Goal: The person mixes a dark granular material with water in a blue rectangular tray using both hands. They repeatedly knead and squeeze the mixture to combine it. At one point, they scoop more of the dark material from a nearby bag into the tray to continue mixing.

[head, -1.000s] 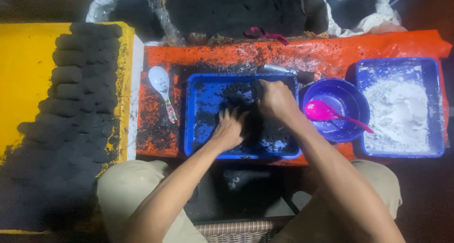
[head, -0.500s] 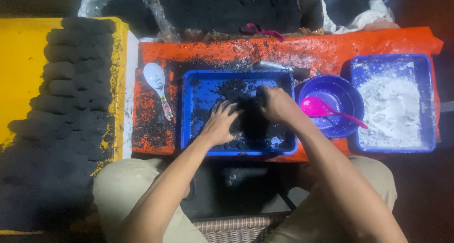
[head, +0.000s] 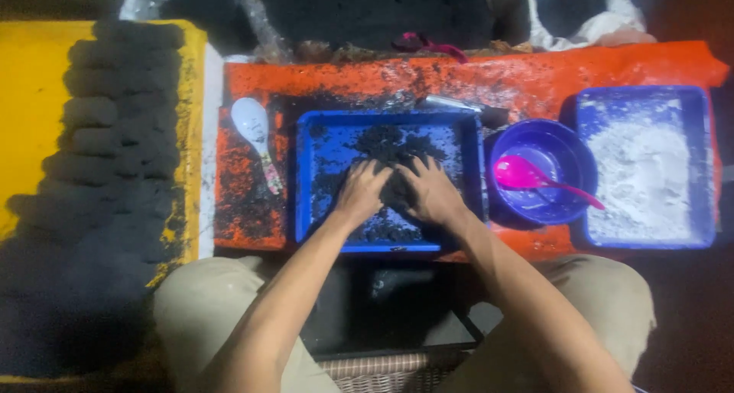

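A heap of black, crumbly material (head: pixel 394 190) lay in the middle of one blue rectangular tray (head: pixel 313 179), which sat on the orange sheet (head: pixel 535 76) covering the bench. Both hands pressed down on that heap side by side, nearly touching each other. The left hand (head: pixel 363 194) lay flat with its fingers spread and curled lightly into the black stuff; its grip was loose, closed on nothing solid. The right hand (head: pixel 432 194) rested the same way, fingers splayed over the heap, palm down, grasping only loose crumbs. Black specks were scattered across the rest of the tray floor.

Just left of the tray, one white spoon (head: pixel 256 137) lay on the orange sheet, its bowl toward the far side. Just right of the tray stood one round blue bowl (head: pixel 569 144) with one pink spoon (head: pixel 527 175) inside it, the handle leaning over the rim to the right. Beyond the bowl sat a second blue rectangular tray (head: pixel 707 171), holding white powder (head: pixel 642 171). That made two trays, two spoons and one bowl.

Well to the left, a yellow surface (head: pixel 30 95) carried rows of dark, rounded lumps (head: pixel 115 133), too blurred together to count. At the far edge, a large dark mass (head: pixel 375 11) sat in clear plastic.
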